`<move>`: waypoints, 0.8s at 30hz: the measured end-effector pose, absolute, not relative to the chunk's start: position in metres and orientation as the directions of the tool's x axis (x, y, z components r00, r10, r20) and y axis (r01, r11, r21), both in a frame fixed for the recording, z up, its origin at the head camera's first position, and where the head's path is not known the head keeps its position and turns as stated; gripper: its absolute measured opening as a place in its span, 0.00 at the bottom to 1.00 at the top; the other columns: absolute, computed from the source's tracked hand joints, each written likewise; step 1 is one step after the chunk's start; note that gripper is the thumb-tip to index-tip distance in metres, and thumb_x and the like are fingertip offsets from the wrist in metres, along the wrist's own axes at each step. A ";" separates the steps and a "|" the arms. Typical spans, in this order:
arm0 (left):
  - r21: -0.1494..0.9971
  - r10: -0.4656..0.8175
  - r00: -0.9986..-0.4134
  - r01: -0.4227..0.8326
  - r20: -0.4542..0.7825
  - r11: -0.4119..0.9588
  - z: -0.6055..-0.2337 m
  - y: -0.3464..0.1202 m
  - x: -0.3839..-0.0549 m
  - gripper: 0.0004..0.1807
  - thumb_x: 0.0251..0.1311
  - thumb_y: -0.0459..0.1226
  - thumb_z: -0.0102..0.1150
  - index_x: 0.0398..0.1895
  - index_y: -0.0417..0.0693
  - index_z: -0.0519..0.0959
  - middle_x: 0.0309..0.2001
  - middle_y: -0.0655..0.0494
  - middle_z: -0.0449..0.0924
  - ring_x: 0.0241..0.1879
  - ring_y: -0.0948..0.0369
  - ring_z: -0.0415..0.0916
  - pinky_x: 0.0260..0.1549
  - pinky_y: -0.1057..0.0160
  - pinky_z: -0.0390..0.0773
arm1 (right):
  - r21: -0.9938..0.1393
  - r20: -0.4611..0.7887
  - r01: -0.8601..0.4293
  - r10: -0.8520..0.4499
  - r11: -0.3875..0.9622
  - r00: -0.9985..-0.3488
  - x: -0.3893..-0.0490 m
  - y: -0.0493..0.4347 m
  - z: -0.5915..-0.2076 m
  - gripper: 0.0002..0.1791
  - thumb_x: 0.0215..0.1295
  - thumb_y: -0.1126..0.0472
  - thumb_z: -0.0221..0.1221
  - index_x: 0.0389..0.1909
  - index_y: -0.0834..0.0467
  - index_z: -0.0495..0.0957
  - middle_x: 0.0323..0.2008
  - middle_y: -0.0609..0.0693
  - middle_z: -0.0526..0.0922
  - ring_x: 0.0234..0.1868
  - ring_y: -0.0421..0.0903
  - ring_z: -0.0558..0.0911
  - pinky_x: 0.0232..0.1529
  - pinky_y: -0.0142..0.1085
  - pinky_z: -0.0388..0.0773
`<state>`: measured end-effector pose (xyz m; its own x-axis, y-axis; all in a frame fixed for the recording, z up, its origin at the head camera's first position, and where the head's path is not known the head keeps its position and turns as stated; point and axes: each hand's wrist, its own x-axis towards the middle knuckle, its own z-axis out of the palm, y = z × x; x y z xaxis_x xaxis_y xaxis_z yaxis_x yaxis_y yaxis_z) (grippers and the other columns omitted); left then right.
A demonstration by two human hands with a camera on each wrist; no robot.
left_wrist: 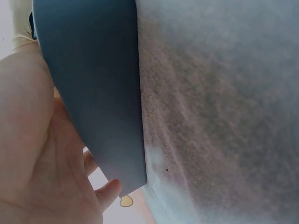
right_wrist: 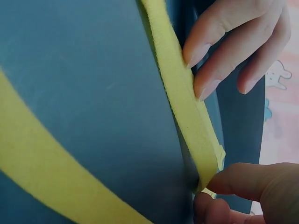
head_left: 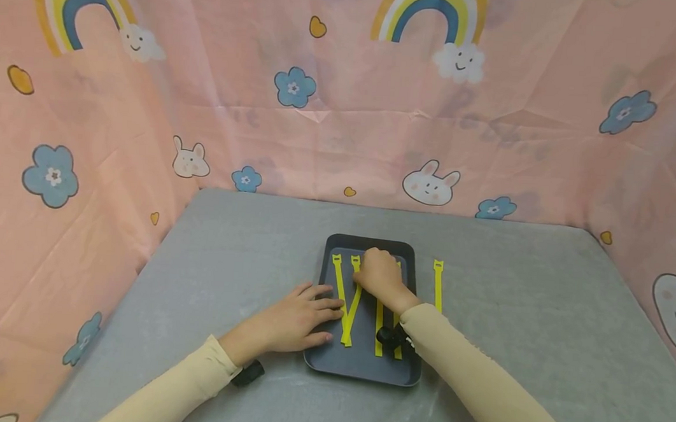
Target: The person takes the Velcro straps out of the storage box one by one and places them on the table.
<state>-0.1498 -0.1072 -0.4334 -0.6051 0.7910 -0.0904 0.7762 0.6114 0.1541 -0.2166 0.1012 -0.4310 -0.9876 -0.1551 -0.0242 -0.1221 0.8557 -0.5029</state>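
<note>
My right hand (head_left: 379, 277), fingers curled, is over the upper part of a dark grey tray (head_left: 364, 370). It pinches a yellow hook-and-loop cable tie (head_left: 354, 307) near its slotted head, as the right wrist view shows. This tie slants to meet the lower end of another tie (head_left: 338, 281) at the left, forming a V. My left hand (head_left: 294, 320) reaches over the tray's left rim with fingers spread, fingertips right by the left tie. Two more ties (head_left: 379, 340) lie on the tray's right half, partly hidden under my right hand and wrist.
One yellow cable tie (head_left: 438, 283) lies on the grey tabletop (head_left: 517, 297) right of the tray, its lower end behind my right sleeve. A pink patterned curtain (head_left: 342, 135) encloses the table's back and sides. Each wrist bears a black camera (head_left: 249, 373).
</note>
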 end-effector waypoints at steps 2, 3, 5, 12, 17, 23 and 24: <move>0.159 0.792 -0.604 0.776 -0.087 0.610 -0.433 -0.107 -0.150 0.27 0.71 0.53 0.51 0.70 0.56 0.71 0.73 0.59 0.68 0.77 0.51 0.55 0.74 0.40 0.55 | -0.516 -0.015 -0.118 -0.147 0.849 -0.989 -0.216 0.102 -0.430 0.29 0.58 0.66 0.63 0.06 0.51 0.57 0.08 0.43 0.54 0.09 0.40 0.58 0.12 0.30 0.54; 0.160 0.793 -0.604 0.777 -0.085 0.609 -0.433 -0.107 -0.150 0.27 0.71 0.53 0.51 0.70 0.56 0.71 0.72 0.59 0.68 0.77 0.51 0.55 0.74 0.40 0.55 | -0.521 -0.014 -0.117 -0.145 0.845 -0.989 -0.216 0.102 -0.430 0.29 0.58 0.65 0.64 0.06 0.51 0.58 0.08 0.43 0.55 0.09 0.40 0.59 0.12 0.30 0.55; 0.160 0.794 -0.602 0.778 -0.083 0.607 -0.433 -0.107 -0.150 0.27 0.71 0.53 0.51 0.69 0.56 0.71 0.72 0.59 0.68 0.77 0.51 0.55 0.74 0.40 0.55 | -0.524 -0.011 -0.112 -0.138 0.844 -0.990 -0.214 0.102 -0.429 0.29 0.59 0.63 0.65 0.06 0.51 0.58 0.08 0.43 0.55 0.09 0.40 0.60 0.13 0.29 0.56; 0.156 0.796 -0.600 0.781 -0.083 0.605 -0.433 -0.107 -0.150 0.27 0.71 0.54 0.50 0.70 0.56 0.71 0.73 0.58 0.68 0.77 0.51 0.55 0.74 0.40 0.56 | -0.472 -0.097 -0.054 -0.112 0.880 -0.989 -0.211 0.100 -0.423 0.30 0.58 0.54 0.69 0.05 0.52 0.61 0.07 0.43 0.57 0.09 0.40 0.61 0.12 0.30 0.55; 0.155 0.792 -0.605 0.777 -0.089 0.611 -0.434 -0.108 -0.149 0.28 0.71 0.54 0.50 0.70 0.56 0.71 0.73 0.58 0.67 0.77 0.51 0.54 0.74 0.40 0.56 | -0.435 -0.129 -0.076 -0.146 0.897 -0.981 -0.210 0.098 -0.421 0.28 0.56 0.57 0.69 0.06 0.52 0.62 0.08 0.44 0.58 0.10 0.41 0.63 0.13 0.30 0.57; 0.154 0.794 -0.602 0.780 -0.082 0.607 -0.434 -0.108 -0.150 0.27 0.72 0.54 0.50 0.70 0.56 0.71 0.73 0.59 0.67 0.77 0.51 0.54 0.74 0.40 0.56 | -0.447 -0.128 -0.095 -0.169 0.890 -0.977 -0.210 0.094 -0.421 0.22 0.57 0.62 0.66 0.08 0.54 0.68 0.07 0.46 0.65 0.09 0.41 0.67 0.12 0.30 0.60; 0.153 0.794 -0.602 0.780 -0.081 0.607 -0.433 -0.108 -0.150 0.27 0.72 0.54 0.49 0.70 0.56 0.71 0.73 0.59 0.67 0.77 0.51 0.54 0.74 0.40 0.56 | -0.447 -0.130 -0.093 -0.167 0.890 -0.977 -0.210 0.093 -0.421 0.22 0.57 0.62 0.66 0.08 0.54 0.69 0.06 0.46 0.66 0.08 0.42 0.68 0.11 0.30 0.61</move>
